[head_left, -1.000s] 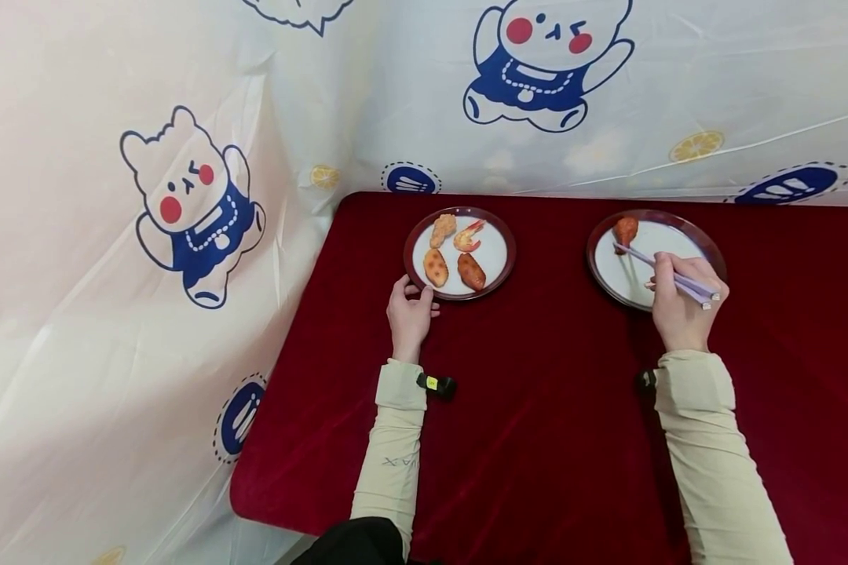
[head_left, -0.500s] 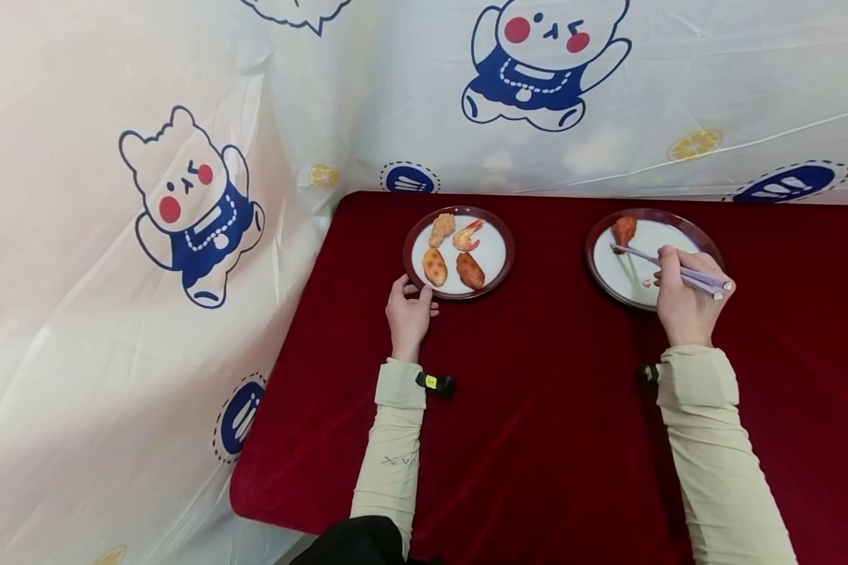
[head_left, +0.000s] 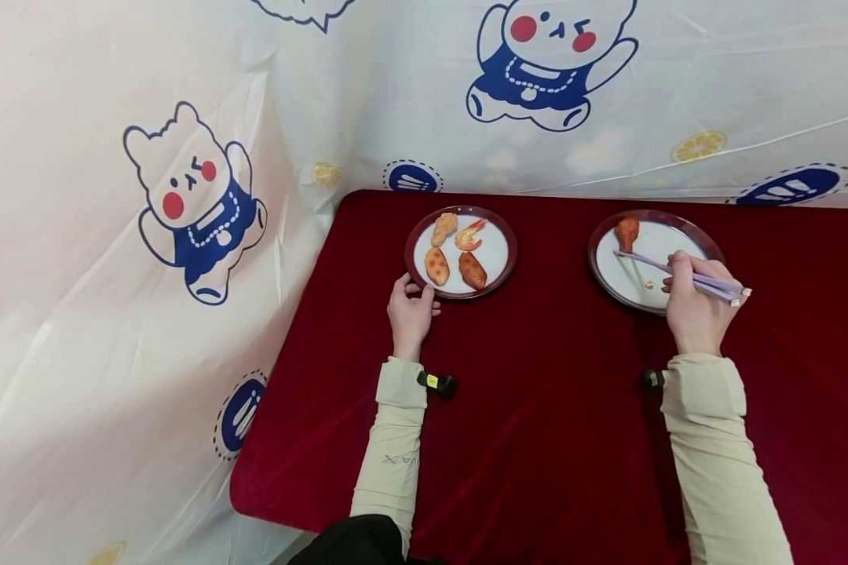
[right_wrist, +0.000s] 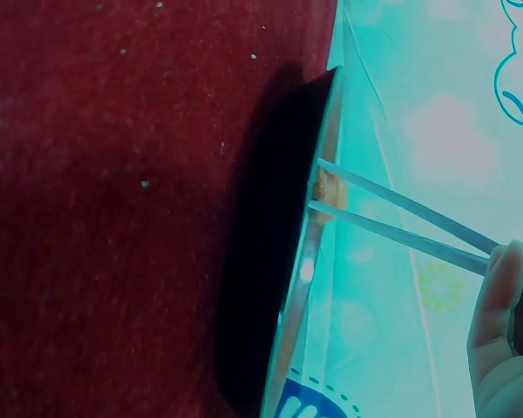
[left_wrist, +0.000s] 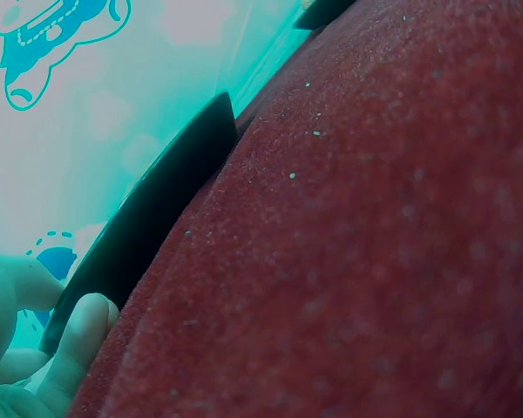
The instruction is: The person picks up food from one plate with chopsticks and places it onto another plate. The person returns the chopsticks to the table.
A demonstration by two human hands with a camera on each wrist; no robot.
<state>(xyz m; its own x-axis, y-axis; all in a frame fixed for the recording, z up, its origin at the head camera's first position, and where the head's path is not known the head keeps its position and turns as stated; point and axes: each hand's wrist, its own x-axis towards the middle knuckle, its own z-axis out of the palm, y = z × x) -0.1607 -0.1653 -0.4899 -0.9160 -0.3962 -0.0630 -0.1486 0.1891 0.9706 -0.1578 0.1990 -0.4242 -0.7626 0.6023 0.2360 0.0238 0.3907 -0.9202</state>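
In the head view, my left hand point(head_left: 410, 314) holds the near-left rim of a brown-rimmed white plate point(head_left: 493, 249), its thumb and fingers on both sides of the edge. That plate bears a shrimp point(head_left: 470, 235), a crumbly fried piece point(head_left: 444, 229) and two browned chicken wing pieces point(head_left: 472, 271). My right hand point(head_left: 699, 310) grips a pair of pale purple chopsticks point(head_left: 717, 284) over a second plate point(head_left: 667, 239). Their tips lie just below the narrow end of a chicken drumstick point(head_left: 626, 231). From the right wrist, the tips look spread, with the drumstick point(right_wrist: 329, 193) behind them.
Both plates stand on a dark red cloth-covered table point(head_left: 537, 392), towards its far edge. A small pale bit point(head_left: 648, 286) lies on the right plate, close to my fingers. A white curtain point(head_left: 396, 94) with cartoon prints hangs behind and to the left.
My right hand has shifted to the right, and the chopstick tips have dropped slightly below the drumstick's end. The drumstick stays in place. My left hand remains at its plate rim.
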